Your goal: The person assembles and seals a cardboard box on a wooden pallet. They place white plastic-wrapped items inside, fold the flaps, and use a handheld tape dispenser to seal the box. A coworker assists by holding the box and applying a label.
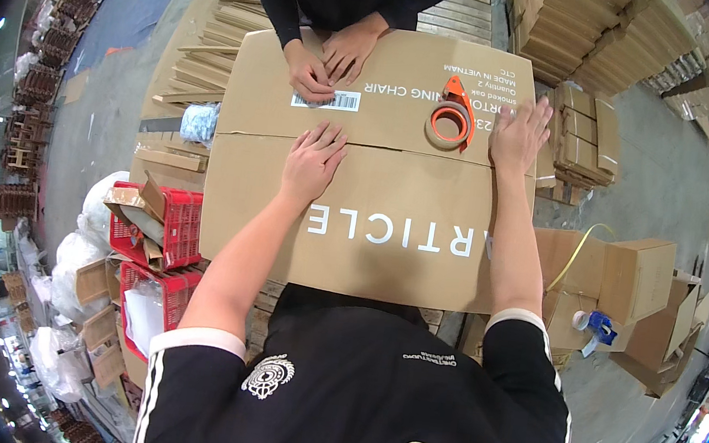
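A: Status on the hands?

B: Left hand [312,162] is lying flat, palm down, fingers together, on the big cardboard carton [386,251], right on the seam where the two top flaps are meeting. It's gripping nothing.

A: Right?

B: Right hand [519,135] is also lying open, fingers slightly spread, pressing on the carton's far right edge near the same seam. It's holding nothing either.

A: Where's the carton sitting?

B: Directly in front of the person, flat and closed, taking up the middle of the view. White block letters are showing on the near flap.

A: Tape?

B: Orange tape dispenser [453,117] is resting on the far flap, just beside the right hand. Can't tell if they're touching.

A: Anyone else at it?

B: Yes, a co-worker in dark sleeves is standing opposite. The co-worker's hands [329,61] are pressing down a white barcode label [325,100] on the far flap, apart from the left hand.

A: Surroundings?

B: Red plastic crates [162,239] are sitting low on the left, flat cardboard stacks [587,20] are piling up behind, small boxes [636,280] on the right.
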Motion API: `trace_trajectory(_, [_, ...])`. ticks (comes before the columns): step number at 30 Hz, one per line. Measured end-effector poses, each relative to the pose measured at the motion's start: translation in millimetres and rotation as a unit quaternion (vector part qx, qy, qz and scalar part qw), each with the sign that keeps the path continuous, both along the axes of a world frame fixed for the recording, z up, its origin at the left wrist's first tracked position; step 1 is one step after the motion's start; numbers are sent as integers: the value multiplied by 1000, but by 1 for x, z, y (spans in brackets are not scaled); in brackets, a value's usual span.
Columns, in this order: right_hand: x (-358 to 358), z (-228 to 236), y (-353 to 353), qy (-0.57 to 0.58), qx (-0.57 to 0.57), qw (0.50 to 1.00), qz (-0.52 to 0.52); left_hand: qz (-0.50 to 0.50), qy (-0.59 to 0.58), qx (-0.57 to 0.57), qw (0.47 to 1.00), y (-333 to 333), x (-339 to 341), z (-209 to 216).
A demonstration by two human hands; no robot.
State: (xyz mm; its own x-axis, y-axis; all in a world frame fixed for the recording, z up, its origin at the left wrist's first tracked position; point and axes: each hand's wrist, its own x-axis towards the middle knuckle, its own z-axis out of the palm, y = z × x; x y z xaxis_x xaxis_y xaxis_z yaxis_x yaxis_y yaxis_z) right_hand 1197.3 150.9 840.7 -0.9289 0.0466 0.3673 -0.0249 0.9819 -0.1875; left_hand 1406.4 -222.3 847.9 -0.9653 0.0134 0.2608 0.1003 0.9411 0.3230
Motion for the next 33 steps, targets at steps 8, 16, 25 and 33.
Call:
trace_trajectory(8, [127,35,9,-204,-26,965,160,-35,7,20,999,-6,8,-3])
trace_trajectory(16, [532,-14,-16,107,-456,778,-419,-256,-50,-10,965,-66,-23,-1])
trace_trajectory(25, [522,4,-137,298,-653,434,-544,-288,-78,-67,952,-74,-27,-2])
trace_trajectory(33, [414,-41,-189,141,-472,762,-421,-300,-22,3,954,-74,-10,-5])
